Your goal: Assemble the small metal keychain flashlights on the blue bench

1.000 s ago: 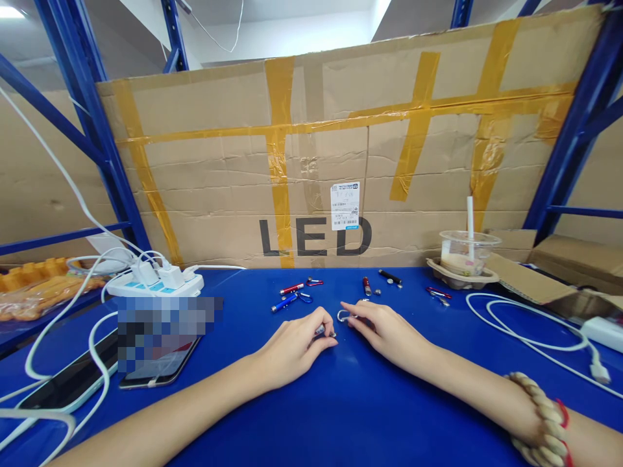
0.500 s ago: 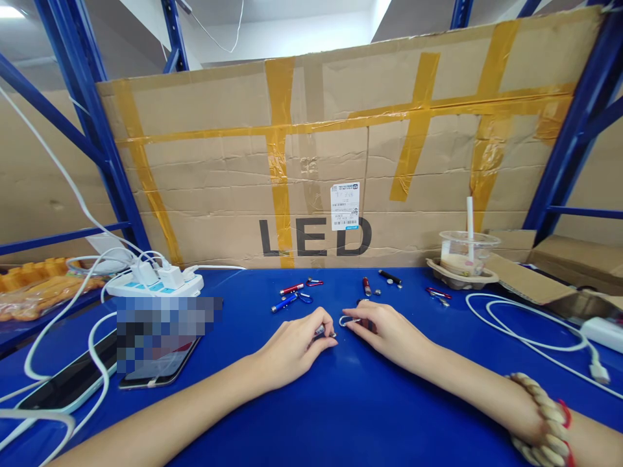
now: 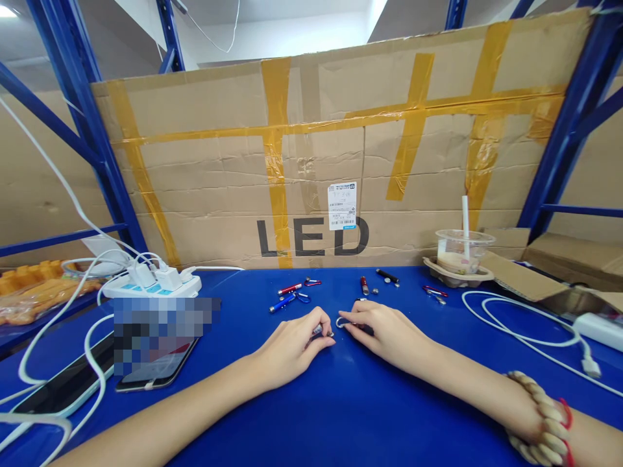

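My left hand (image 3: pixel 294 347) rests low over the blue table, its fingers closed on a small silvery piece (image 3: pixel 318 330) that they mostly cover. Just to the right, my right hand (image 3: pixel 389 331) pinches a silver carabiner clip (image 3: pixel 339 322) by thumb and fingers. A small gap separates the two hands. Beyond the left one lie a red pen-like tube (image 3: pixel 291 289), a blue tube (image 3: pixel 282 304), a red clip (image 3: pixel 313 283) and a blue clip (image 3: pixel 303 298). Behind the right one are a short red tube (image 3: pixel 365 285), a black tube (image 3: pixel 387 275) and small round silver discs (image 3: pixel 375 291).
On the left are a white power strip (image 3: pixel 150 285) with plugs and cables, and two phones (image 3: pixel 160 373). At right stand a plastic cup (image 3: pixel 464 250) with a straw, a coiled white cable (image 3: pixel 516 331) and a cardboard box (image 3: pixel 574 266). A large cardboard sheet (image 3: pixel 219 188) closes the back.
The view has shifted slightly. My right hand has turned a little and the clip in it sits slightly differently. My left hand keeps its grip with hardly any movement.
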The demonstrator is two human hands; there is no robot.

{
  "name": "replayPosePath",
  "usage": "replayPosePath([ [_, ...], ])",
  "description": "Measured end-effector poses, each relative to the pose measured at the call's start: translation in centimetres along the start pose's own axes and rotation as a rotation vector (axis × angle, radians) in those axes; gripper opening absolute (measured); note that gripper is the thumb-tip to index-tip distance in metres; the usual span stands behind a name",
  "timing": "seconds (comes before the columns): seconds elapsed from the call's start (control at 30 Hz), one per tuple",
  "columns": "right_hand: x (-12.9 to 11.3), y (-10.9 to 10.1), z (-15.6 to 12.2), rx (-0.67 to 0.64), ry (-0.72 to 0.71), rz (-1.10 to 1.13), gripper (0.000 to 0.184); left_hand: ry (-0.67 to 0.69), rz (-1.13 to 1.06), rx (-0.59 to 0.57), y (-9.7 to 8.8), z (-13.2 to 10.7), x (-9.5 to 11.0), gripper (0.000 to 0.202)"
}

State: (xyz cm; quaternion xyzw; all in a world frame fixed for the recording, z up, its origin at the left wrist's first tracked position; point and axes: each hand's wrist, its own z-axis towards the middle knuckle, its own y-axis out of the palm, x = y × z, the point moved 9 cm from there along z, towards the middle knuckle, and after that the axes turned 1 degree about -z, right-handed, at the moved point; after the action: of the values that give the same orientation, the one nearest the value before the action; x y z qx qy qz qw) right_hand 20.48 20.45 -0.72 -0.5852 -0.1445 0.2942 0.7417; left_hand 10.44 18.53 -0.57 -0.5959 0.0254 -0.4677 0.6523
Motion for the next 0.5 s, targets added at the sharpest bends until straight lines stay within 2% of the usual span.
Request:
replayPosePath([
  [0.3,0.19,0.1,0.36,0.048,-0.025,0.198,0.029,-0.004,0.021,-0.01,0.01,0.03,0.09,0.01],
  [0.5,-0.1,-0.07,0.31,0.023,-0.041,0.192,0.028,0.0,0.008,-0.01,0.04,0.0,0.15,0.009],
])
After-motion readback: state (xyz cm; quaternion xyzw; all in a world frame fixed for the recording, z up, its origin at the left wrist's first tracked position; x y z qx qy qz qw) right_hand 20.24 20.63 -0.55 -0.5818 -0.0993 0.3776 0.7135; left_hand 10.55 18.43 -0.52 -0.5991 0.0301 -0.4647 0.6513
